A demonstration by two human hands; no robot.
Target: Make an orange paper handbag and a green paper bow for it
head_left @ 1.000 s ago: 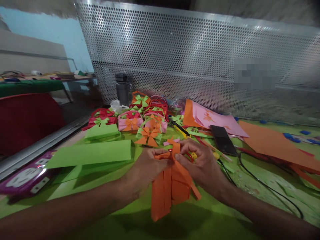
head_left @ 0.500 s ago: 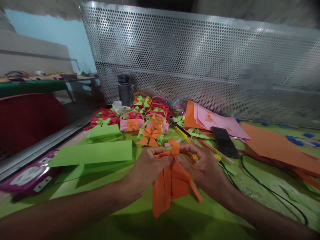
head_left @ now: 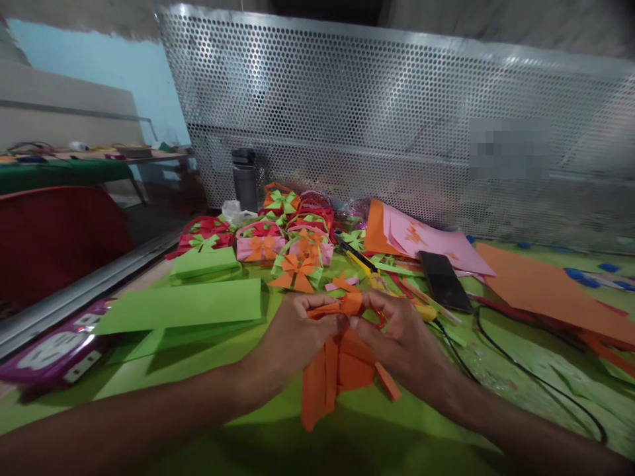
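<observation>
The top of the orange paper (head_left: 340, 373) is hidden between the left hand (head_left: 296, 338) and right hand (head_left: 403, 338). A patch (head_left: 508, 147) on the metal panel (head_left: 347, 99) is blurred out. The purple object (head_left: 49, 350) runs off the left edge.

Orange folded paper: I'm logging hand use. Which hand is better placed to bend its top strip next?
Probably the right hand: it pinches the top strip of the orange folded paper; the left hand holds the body.

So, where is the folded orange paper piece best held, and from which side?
Pinch the folded orange paper piece at its gathered top, from both sides, as the left hand and right hand do; the strips below hang loose and would probably splay.
</observation>
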